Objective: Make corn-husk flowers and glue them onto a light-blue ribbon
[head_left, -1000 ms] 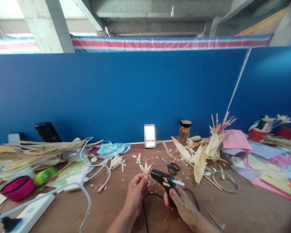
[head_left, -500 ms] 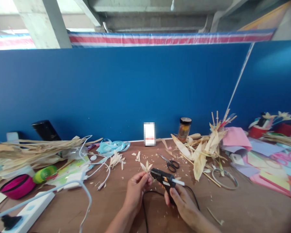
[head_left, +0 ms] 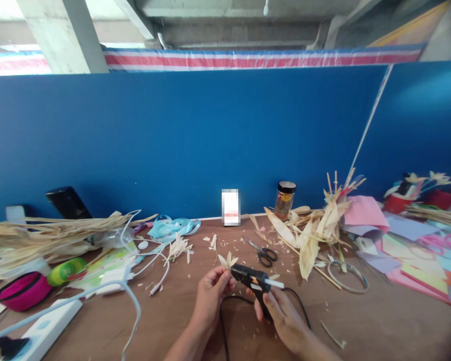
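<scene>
My left hand (head_left: 213,291) pinches a small pale flower (head_left: 227,261) of dried husk petals between thumb and fingers. Its petals point up and away from me. My right hand (head_left: 280,313) is wrapped round the grip of a black glue gun (head_left: 250,278), with a white glue stick (head_left: 274,284) poking out of its rear. The gun's nozzle end is right at the base of the flower, beside my left fingertips; whether it touches is hidden. Beyond the gun lie scissors (head_left: 266,256) with black handles.
Cut husk petals (head_left: 179,247) lie left of centre, near blue ribbon (head_left: 173,228). A jar (head_left: 285,200) and dried husks (head_left: 310,245) stand back right, with a wire ring (head_left: 348,277). A white power strip (head_left: 50,331) and cables occupy the left; coloured paper (head_left: 417,281) covers the right.
The glue gun's nozzle end has shifted slightly left and up, closer to the flower. Both hands keep their grips, and the whole view has drifted a little.
</scene>
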### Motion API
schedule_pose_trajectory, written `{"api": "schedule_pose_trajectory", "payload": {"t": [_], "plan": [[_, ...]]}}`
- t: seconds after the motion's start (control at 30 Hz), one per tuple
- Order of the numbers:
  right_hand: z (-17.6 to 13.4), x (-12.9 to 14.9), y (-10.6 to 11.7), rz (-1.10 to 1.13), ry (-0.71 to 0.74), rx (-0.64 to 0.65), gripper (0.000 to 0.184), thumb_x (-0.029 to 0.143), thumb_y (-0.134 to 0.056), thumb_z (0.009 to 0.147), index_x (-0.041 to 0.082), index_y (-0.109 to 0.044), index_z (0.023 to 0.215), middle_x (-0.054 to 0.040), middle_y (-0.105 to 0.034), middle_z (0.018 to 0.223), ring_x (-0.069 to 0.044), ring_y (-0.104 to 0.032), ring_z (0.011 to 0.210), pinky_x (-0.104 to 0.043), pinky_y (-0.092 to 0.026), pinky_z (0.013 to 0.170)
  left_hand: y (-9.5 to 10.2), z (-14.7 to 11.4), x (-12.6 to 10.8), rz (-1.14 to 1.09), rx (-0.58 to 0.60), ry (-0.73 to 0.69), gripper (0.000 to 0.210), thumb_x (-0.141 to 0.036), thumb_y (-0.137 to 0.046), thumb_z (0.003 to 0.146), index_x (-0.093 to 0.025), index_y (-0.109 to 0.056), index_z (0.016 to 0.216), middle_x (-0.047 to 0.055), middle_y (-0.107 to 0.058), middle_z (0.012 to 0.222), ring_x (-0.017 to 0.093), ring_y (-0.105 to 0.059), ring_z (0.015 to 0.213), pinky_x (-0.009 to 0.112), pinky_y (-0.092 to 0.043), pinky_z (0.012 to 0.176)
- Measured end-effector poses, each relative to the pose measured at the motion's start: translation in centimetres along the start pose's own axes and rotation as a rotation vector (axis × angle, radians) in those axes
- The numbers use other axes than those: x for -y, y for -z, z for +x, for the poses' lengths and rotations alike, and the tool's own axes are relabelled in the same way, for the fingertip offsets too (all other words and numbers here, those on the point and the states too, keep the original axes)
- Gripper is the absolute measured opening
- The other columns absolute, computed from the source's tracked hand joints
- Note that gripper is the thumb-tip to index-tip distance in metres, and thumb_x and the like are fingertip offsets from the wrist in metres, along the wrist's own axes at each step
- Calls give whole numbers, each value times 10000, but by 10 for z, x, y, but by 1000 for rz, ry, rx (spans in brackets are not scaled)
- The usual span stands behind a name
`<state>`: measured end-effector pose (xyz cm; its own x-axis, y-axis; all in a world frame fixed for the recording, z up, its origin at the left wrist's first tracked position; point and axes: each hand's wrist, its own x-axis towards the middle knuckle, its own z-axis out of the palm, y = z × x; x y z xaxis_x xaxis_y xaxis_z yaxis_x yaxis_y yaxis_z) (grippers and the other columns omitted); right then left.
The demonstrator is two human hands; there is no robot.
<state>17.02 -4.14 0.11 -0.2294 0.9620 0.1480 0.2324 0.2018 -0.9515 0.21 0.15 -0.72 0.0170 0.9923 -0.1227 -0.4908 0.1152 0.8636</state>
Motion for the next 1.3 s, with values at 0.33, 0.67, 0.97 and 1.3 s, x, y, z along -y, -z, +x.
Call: {"api": "schedule_pose_trajectory", "payload": {"t": [0.33, 0.67, 0.97, 1.3], "plan": [[0, 0, 2, -82, 14, -21, 477, 470, -284, 884, 173, -558, 631, -9, -572, 615, -167, -532, 658, -263, -367, 681, 1, 0, 1, 37, -24, -18, 213, -298, -733, 589, -130, -624, 661, -8, -594, 570, 99, -532, 540, 204, -425, 566], [0, 0, 3, -95, 5, -16, 454, 466, -296, 884, 173, -575, 678, 0, -571, 608, -157, -519, 623, -248, -358, 635, -1, 0, 0, 15, -25, -21, 204, -288, -735, 586, -135, -622, 661, -14, -584, 558, 89, -519, 529, 194, -414, 552], [0, -5, 3, -116, 10, 5, 484, 461, -281, 889, 174, -551, 610, -6, -570, 625, -157, -515, 632, -244, -346, 621, 0, 0, 0, 0, -18, -8, 197, -281, -730, 595, -133, -632, 679, -13, -590, 568, 80, -521, 530, 186, -416, 551], [-1, 0, 3, -141, 12, 16, 463, 444, -292, 892, 173, -556, 624, -12, -571, 645, -162, -519, 654, -246, -341, 625, 1, 0, 1, 17, -6, -5, 163, -254, -706, 642, -129, -627, 711, -14, -587, 582, 70, -521, 532, 180, -426, 552]]}}
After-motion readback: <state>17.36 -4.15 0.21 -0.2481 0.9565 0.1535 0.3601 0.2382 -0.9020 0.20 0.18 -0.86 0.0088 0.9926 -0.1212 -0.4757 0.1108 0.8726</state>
